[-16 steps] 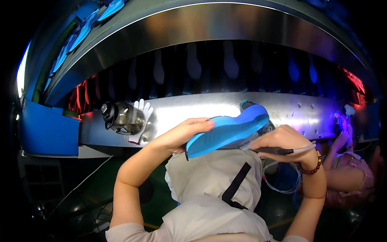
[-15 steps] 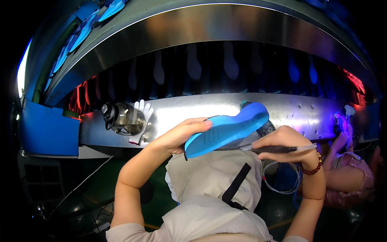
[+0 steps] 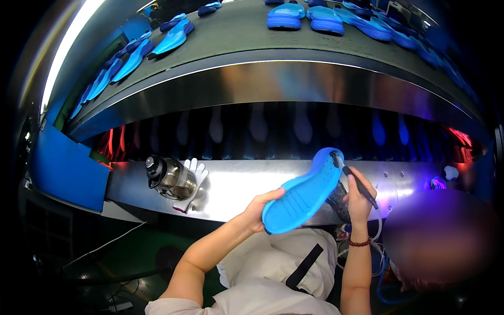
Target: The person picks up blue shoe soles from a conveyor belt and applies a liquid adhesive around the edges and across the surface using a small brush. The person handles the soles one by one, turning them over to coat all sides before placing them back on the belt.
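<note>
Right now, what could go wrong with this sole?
The left hand holds the sole near one end, so it might twist if pressed at the other. The right hand holds a pen-like tool whose tube runs past the bracelet and could snag.

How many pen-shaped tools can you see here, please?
1: the dark pen-shaped tool in the right hand, its tip at the blue sole. Others may be hidden.

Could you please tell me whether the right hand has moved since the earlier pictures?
Yes. Judged against the metal bench, the right hand has shifted forward: it overlapped the bench's near edge before, and now appears mostly beyond it.
</note>
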`<state>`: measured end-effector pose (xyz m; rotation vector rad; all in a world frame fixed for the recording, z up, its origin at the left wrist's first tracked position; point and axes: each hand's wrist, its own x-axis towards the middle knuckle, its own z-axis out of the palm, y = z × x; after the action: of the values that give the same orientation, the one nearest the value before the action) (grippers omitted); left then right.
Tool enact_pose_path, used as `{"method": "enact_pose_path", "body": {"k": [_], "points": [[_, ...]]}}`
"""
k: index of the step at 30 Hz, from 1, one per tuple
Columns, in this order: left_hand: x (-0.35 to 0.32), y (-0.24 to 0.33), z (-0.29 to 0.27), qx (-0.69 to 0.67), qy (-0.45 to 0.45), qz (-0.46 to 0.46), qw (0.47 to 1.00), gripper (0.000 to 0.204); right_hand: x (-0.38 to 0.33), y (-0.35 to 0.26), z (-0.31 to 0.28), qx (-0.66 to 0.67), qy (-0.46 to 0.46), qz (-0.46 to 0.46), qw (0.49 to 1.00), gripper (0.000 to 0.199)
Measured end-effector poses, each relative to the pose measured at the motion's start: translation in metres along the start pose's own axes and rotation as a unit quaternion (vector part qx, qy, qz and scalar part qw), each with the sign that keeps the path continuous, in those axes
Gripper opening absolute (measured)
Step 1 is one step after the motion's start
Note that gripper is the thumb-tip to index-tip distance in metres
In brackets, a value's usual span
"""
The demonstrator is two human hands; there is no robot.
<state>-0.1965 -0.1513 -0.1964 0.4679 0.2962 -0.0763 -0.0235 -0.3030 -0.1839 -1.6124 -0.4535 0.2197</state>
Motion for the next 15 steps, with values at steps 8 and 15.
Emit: {"method": "enact_pose_path", "body": {"k": [8,15], "points": [[-0.042,0.038,0.032,0.137,0.048,0.166,0.975,0.058,-0.056,-0.022,-0.032,0.209,-0.355,0.009,0.911,0.024],[-0.006,0.184,0.123,0.089,-0.189,0.368,0.906,0.058,-0.046,0.019,-0.046,0.342,-0.159,0.111,0.92,0.026]]}}
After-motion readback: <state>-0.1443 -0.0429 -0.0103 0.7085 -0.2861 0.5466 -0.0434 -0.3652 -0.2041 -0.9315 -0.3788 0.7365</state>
